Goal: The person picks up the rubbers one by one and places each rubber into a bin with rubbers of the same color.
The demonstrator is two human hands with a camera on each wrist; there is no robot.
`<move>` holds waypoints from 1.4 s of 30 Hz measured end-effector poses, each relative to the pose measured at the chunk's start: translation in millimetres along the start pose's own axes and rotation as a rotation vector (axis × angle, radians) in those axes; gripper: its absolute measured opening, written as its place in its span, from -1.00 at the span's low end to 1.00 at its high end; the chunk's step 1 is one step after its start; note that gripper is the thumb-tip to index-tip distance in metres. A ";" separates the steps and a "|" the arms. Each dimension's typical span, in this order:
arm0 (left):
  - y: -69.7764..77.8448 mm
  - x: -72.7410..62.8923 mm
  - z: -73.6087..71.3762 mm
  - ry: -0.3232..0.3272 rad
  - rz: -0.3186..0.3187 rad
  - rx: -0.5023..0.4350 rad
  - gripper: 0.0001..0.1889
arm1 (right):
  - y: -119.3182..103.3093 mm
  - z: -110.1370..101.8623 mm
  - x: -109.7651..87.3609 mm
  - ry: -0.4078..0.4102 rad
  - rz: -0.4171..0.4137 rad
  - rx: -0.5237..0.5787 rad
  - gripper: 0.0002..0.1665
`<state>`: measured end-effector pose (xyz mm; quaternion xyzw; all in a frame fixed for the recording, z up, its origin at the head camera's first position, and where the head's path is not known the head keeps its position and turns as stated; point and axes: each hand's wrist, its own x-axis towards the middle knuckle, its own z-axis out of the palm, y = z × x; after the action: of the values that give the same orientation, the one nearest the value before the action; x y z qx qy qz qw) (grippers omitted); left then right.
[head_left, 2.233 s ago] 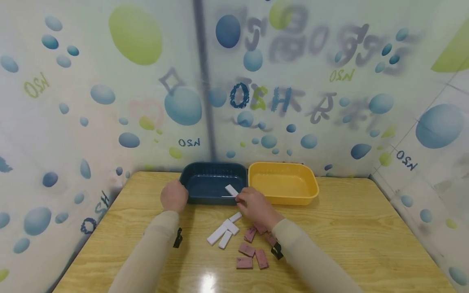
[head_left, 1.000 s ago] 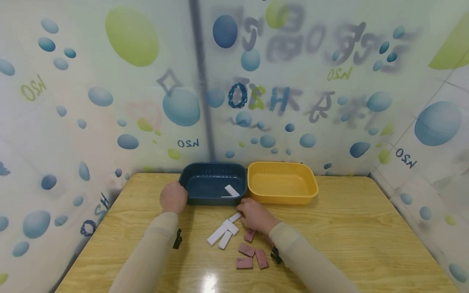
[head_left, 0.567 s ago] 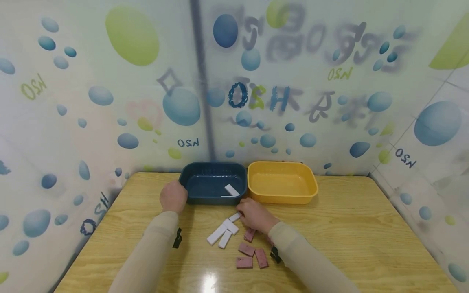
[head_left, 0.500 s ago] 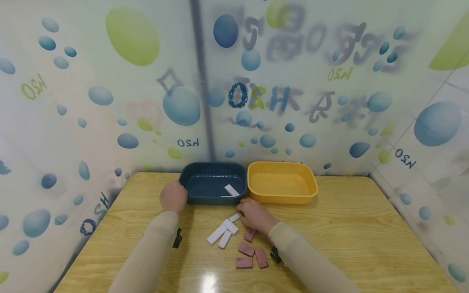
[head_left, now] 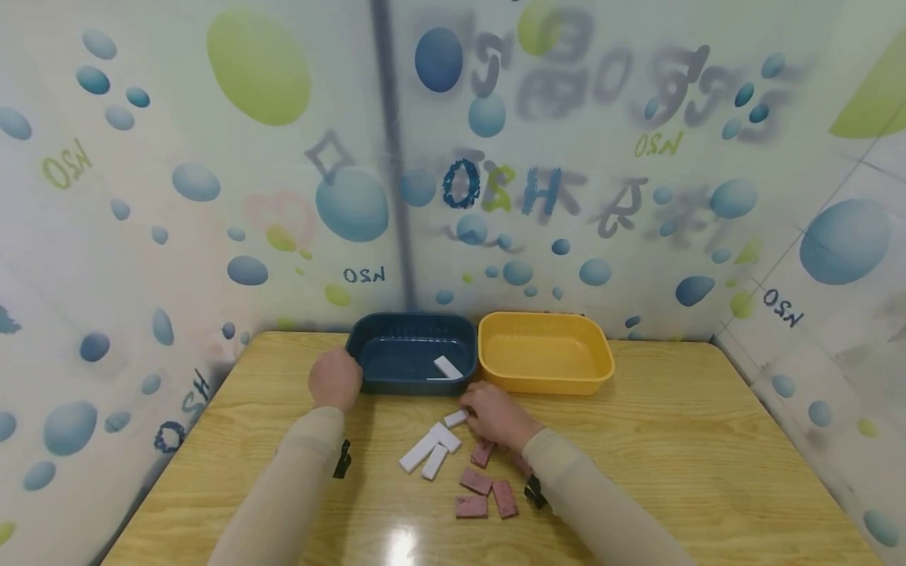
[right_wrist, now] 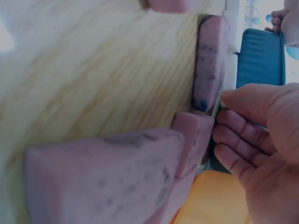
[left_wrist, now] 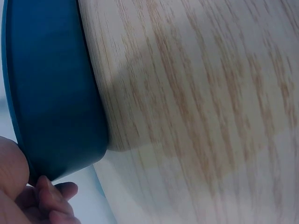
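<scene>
The left hand [head_left: 336,380] grips a dark-blue, round-cornered plastic tray [head_left: 406,387] by its rim while the right hand [head_left: 501,415] pinches one end of a smooth white rectangular block [head_left: 455,419] on the wood-grained table [head_left: 708,440], near speckled pink oblong blocks [head_left: 472,506].

Backdrop [head_left: 439,126]: pale, printed with rounded blue and green bubbles [head_left: 352,206]
Lettering [head_left: 501,187]: mirrored H2O in blue and green
Table [head_left: 672,440]: yellowish, wood-grained, glossy

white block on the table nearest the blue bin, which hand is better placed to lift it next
Right, likely: the right hand has its fingers at the white block, while the left hand grips the blue bin.
</scene>
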<state>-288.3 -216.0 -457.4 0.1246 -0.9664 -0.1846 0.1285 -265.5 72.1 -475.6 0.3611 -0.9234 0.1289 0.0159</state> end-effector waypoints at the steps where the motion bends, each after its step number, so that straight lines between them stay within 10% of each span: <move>1: 0.1 -0.1 0.0 0.001 0.002 0.000 -0.70 | -0.4 -0.8 -0.3 0.003 0.000 0.007 -0.84; 25: -0.7 -0.6 -0.5 -0.007 -0.011 -0.022 -0.70 | -7.3 -17.8 0.9 0.161 -0.116 0.015 -0.92; 42: 0.3 -1.9 -0.9 0.006 0.010 -0.017 -0.69 | -13.0 -29.9 8.1 0.265 0.025 0.095 -0.88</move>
<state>-286.3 -215.5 -456.9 0.1191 -0.9649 -0.1920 0.1335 -264.6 65.0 -442.8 0.3299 -0.9105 0.2191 0.1192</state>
